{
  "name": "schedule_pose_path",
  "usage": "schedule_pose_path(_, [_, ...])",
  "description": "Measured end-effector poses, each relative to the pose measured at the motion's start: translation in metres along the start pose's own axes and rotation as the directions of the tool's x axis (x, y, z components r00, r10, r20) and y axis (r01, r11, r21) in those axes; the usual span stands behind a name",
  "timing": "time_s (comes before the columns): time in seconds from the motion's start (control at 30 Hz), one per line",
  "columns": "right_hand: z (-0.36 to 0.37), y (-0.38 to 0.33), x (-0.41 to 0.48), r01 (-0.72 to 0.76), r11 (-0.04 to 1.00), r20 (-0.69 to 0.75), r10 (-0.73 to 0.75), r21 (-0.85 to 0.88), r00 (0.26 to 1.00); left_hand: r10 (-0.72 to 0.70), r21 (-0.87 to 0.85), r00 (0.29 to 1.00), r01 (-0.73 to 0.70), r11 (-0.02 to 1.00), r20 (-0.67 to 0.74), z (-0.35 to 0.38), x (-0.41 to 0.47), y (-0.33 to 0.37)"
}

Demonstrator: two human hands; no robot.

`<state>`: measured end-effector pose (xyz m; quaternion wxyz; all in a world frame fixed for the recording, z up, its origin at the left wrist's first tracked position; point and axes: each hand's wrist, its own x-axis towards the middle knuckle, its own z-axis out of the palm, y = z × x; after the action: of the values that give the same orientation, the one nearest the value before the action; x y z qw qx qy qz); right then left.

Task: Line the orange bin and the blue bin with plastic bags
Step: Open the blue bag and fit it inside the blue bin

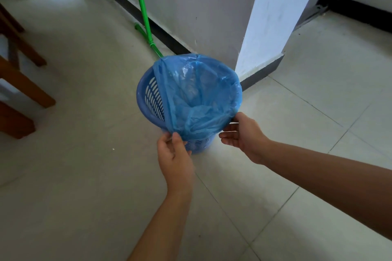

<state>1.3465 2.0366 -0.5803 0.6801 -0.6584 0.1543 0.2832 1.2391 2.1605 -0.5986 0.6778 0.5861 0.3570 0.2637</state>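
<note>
Through the head camera I am looking down at the blue bin, which is standing upright on the tiled floor, close to the foot of a white pillar and a grey wall.

A blue plastic bag is sitting in the bin, its mouth folded over the far, right and near parts of the rim. The left part of the rim is showing bare, with the slotted inner wall visible below it.

The left hand is reaching to the near edge of the bin and pinching the hem of the bag between thumb and fingers.

The right hand is hovering at the near right side of the rim. Its fingers are lying straight and loose and its thumb is touching the bag's edge (I am seeing nothing clasped in it).

A green pole is leaning against the wall behind the bin, and wooden legs are standing at the left edge of the view, well apart from the bin.
</note>
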Motion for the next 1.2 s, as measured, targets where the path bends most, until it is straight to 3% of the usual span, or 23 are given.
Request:
schedule_pose_path(0.1, [0.000, 0.003, 0.004, 0.007, 0.999, -0.023, -0.007, -0.033, 1.000, 0.016, 0.073, 1.000, -0.016, 0.997, -0.009, -0.001, 0.006, -0.005])
schedule_pose_path(0.33, [0.004, 0.009, 0.007, 0.010, 0.984, -0.003, -0.010, -0.180, 1.000, -0.116, 0.009, 0.993, 0.116, 0.993, -0.016, -0.011, 0.032, -0.006])
schedule_pose_path(0.5, [0.007, 0.001, 0.001, -0.014, 0.999, -0.118, 0.010, -0.039, 0.993, 0.095, 0.042, 0.982, -0.089, 0.995, -0.163, -0.021, 0.046, 0.005])
schedule_pose_path(0.6, [0.009, 0.000, -0.005, 0.114, 0.966, -0.301, -0.182, -0.231, 0.936, 0.199, 0.134, 0.976, -0.186, 0.973, -0.090, -0.022, 0.055, 0.016])
schedule_pose_path(0.63, [0.009, 0.001, -0.008, 0.213, 0.900, -0.303, -0.338, -0.379, 0.891, 0.213, 0.188, 0.976, -0.201, 0.961, -0.045, -0.022, 0.059, 0.020])
schedule_pose_path(0.67, [0.009, 0.003, -0.013, 0.349, 0.771, -0.230, -0.528, -0.532, 0.818, 0.233, 0.242, 0.973, -0.225, 0.944, -0.002, -0.022, 0.063, 0.021])
schedule_pose_path(0.73, [0.008, 0.004, -0.021, 0.584, 0.365, 0.094, -0.788, -0.725, 0.608, 0.263, 0.331, 0.962, -0.270, 0.904, 0.066, -0.024, 0.070, 0.017])
schedule_pose_path(0.8, [0.007, 0.004, -0.023, 0.655, -0.002, 0.415, -0.775, -0.756, 0.477, 0.271, 0.324, 0.960, -0.280, 0.904, 0.073, -0.025, 0.070, 0.012])
schedule_pose_path(0.87, [0.006, 0.004, -0.019, 0.644, -0.247, 0.594, -0.697, -0.724, 0.401, 0.256, 0.270, 0.965, -0.263, 0.926, 0.061, -0.024, 0.065, 0.011])
schedule_pose_path(0.97, [0.004, 0.005, -0.014, 0.612, -0.432, 0.705, -0.635, -0.662, 0.316, 0.128, 0.086, 0.989, -0.134, 0.987, 0.069, -0.021, 0.052, 0.014])
schedule_pose_path(1.1, [-0.001, 0.002, -0.011, 0.577, -0.501, 0.737, -0.609, -0.645, 0.295, 0.054, -0.001, 0.997, -0.055, 0.999, -0.054, -0.025, 0.050, 0.008])
schedule_pose_path(1.2, [0.000, -0.001, -0.012, 0.562, -0.530, 0.751, -0.593, -0.635, 0.289, -0.052, -0.140, 0.998, 0.048, 0.989, -0.022, -0.023, 0.047, 0.014])
